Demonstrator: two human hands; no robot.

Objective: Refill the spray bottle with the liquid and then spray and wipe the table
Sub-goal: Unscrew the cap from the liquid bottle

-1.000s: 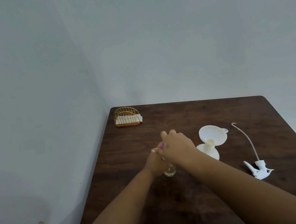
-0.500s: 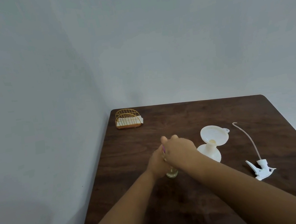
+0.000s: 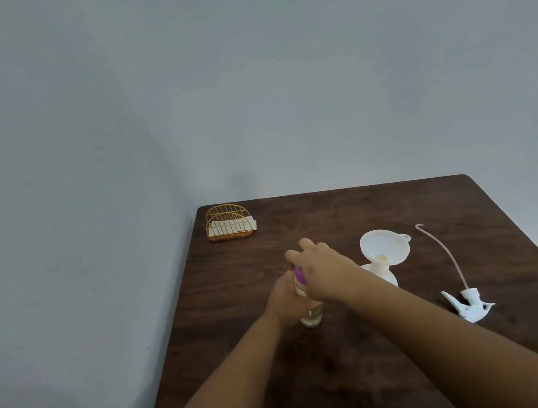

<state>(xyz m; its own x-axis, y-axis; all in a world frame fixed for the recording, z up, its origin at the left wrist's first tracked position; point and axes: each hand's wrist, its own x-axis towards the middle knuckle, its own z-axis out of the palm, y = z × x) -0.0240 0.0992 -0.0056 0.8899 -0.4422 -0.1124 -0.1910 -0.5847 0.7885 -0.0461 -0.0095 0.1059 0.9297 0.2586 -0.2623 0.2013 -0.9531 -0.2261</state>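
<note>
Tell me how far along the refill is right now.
Done: the spray head with its tube lies loose on the table, and a funnel sits in the white spray bottle. In hand: the left hand grips the clear liquid bottle while the right hand works its purple cap. Left: pouring, refitting the head, spraying, wiping with a napkin from the holder.

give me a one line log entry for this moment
step: opening liquid bottle | left hand: grips bottle body | right hand: on purple cap | funnel: in spray bottle | sprayer head: on table
</note>
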